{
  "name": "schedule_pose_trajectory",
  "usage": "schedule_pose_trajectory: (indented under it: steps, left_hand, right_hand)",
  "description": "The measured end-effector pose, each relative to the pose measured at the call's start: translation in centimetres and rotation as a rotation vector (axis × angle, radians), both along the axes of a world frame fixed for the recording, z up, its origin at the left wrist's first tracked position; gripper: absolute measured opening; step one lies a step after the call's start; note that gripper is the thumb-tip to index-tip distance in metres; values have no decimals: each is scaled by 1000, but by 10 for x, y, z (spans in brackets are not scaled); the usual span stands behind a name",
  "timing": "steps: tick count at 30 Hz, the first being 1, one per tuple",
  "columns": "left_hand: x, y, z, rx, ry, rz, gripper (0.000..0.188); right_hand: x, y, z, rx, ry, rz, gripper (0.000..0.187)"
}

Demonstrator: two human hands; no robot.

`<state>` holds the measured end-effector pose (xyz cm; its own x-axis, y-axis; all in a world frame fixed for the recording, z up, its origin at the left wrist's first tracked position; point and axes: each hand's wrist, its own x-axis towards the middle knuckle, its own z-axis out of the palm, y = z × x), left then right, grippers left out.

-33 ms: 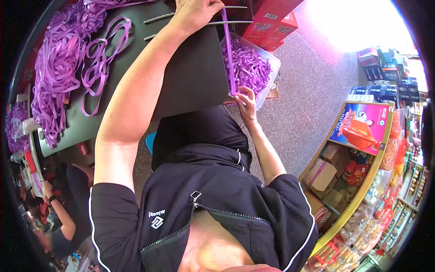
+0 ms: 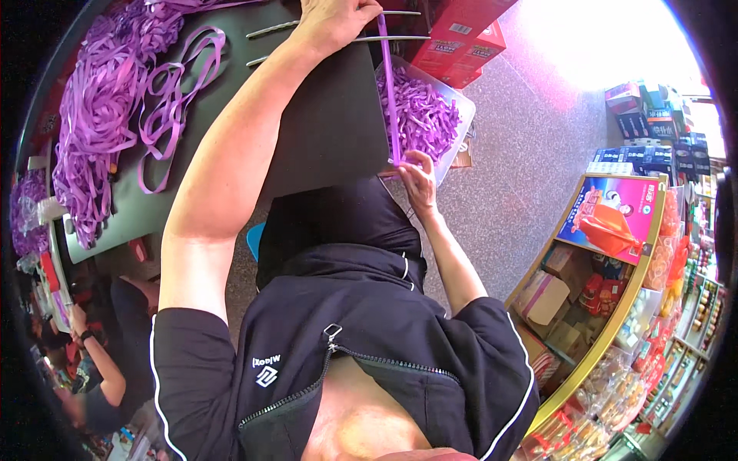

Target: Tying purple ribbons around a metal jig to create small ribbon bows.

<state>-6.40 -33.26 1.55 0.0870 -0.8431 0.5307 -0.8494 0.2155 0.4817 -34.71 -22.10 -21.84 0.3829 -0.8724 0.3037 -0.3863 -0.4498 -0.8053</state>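
Observation:
A purple ribbon (image 2: 390, 92) is stretched taut along the right edge of the dark tabletop (image 2: 330, 123). Its far end sits between the pinched fingers of my left hand (image 2: 332, 21), beside thin metal rods (image 2: 384, 38). At the table's near right corner, my right hand (image 2: 417, 184) pinches the near end, where something small and dark shows at the fingertips. Below the ribbon, a clear plastic bin (image 2: 459, 142) holds many short purple ribbon pieces (image 2: 430, 115). Long looped ribbon (image 2: 181, 100) lies on the table, left of my left forearm.
A large heap of purple ribbon (image 2: 96, 123) covers the table's left end. Red boxes (image 2: 461, 46) stand beyond the bin. To the right is a gold-edged display case (image 2: 596, 338) with packaged goods. Another person's arm (image 2: 104, 361) shows at lower left.

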Motion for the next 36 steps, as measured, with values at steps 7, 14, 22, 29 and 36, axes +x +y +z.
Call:
schedule_pose_trajectory:
  steps: [7,14,22,29,36]
  left_hand:
    - [7,-12,-10,65,-66,26,18]
    - [4,-13,-21,2,-101,68,17]
    - [2,-14,-19,105,-98,97,21]
    - [-2,-15,-18,91,-98,146,19]
    - [-6,-11,-13,98,-20,135,17]
  right_hand:
    - [-17,53,108,-196,28,212,16]
    - [-28,56,209,-367,-105,228,12]
    - [-14,38,271,-257,-319,222,16]
    - [17,56,354,98,-219,-137,18]
    - [10,65,351,304,-280,-24,30]
